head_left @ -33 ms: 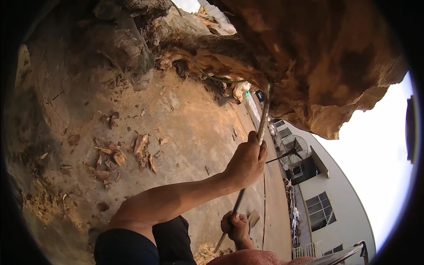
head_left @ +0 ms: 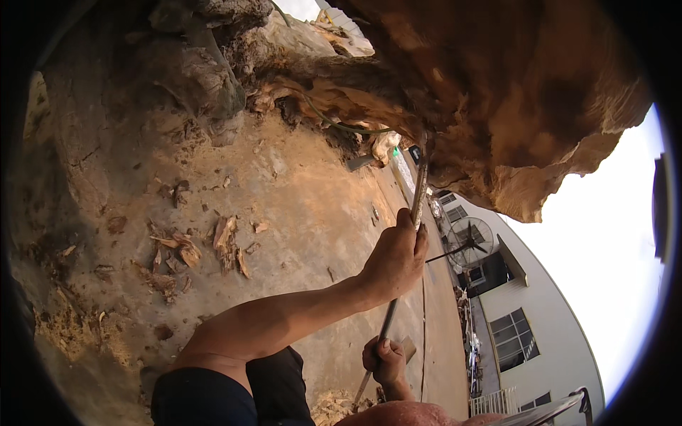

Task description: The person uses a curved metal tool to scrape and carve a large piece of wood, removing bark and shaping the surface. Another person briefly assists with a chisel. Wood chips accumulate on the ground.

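Observation:
My left hand (head_left: 395, 260) is closed round the middle of a long, thin metal bar (head_left: 420, 193). Lower down, my right hand (head_left: 388, 361) grips the same bar near its lower end. The bar's upper end reaches the edge of a large brown piece of wood (head_left: 526, 106) with a rough, carved-looking surface, which hangs over from the upper right. Whether the tip touches the wood or passes behind its edge, I cannot tell. A brown block-like thing (head_left: 408, 348) shows just behind my right hand.
Wood chips (head_left: 226, 241) and dust lie on the concrete floor (head_left: 298, 213). Gnarled trunk wood (head_left: 206, 78) stands at the upper left, and a thin green hose (head_left: 334, 123) runs below the wood. A standing fan (head_left: 469, 243) and a pale building (head_left: 547, 312) are at the right.
My right hand has shifted slightly up and to the right, and the bar's lower end has moved right with it. My left hand keeps nearly the same place.

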`<state>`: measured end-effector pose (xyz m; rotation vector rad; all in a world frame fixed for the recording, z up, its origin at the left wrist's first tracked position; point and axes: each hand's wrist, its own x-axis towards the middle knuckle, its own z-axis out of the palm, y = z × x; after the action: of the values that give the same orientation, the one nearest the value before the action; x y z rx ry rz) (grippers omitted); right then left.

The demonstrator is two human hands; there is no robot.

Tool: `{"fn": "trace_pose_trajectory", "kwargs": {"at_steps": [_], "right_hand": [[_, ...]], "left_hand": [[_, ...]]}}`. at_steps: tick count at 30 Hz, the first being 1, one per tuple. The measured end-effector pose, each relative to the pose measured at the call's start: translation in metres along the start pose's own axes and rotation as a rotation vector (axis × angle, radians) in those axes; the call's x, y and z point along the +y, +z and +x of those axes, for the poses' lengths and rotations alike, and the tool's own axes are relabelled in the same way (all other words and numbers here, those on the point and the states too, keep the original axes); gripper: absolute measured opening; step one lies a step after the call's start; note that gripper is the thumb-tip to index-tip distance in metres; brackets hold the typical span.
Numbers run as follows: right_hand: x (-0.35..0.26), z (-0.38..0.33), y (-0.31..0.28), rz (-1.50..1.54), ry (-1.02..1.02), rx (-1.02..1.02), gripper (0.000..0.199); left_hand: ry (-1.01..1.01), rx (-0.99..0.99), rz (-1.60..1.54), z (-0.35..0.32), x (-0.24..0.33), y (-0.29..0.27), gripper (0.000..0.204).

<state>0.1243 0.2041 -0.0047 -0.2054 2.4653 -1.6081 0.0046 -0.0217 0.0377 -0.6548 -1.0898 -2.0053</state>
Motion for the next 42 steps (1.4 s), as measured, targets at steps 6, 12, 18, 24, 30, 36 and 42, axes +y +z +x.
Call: {"fn": "trace_pose_trajectory", "kwargs": {"at_steps": [6,12,18,24,30,36,42], "right_hand": [[0.025,-0.015,0.009,0.213,0.078,-0.120,0.061],[0.043,-0.022,0.034,0.328,0.117,-0.176,0.060],[0.030,-0.032,0.067,0.460,0.164,-0.232,0.056],[0.043,-0.035,0.064,0.490,0.151,-0.251,0.057],[0.037,-0.020,0.076,0.508,0.176,-0.355,0.063],[0.051,-0.019,0.089,0.576,0.123,-0.354,0.058],[0.053,-0.004,0.097,0.550,0.078,-0.323,0.057]], "left_hand": [[0.021,0.055,0.164,-0.013,0.008,0.004,0.018],[0.093,0.026,0.351,-0.024,0.008,-0.008,0.020],[-0.076,-0.070,0.353,-0.018,0.017,-0.022,0.021],[-0.094,-0.094,0.220,-0.017,0.018,-0.027,0.024],[-0.313,-0.122,-0.234,-0.006,0.055,-0.041,0.030],[-0.346,-0.016,-0.556,-0.021,0.052,-0.034,0.053],[-0.520,-0.055,-0.501,-0.007,0.060,-0.051,0.051]]}}
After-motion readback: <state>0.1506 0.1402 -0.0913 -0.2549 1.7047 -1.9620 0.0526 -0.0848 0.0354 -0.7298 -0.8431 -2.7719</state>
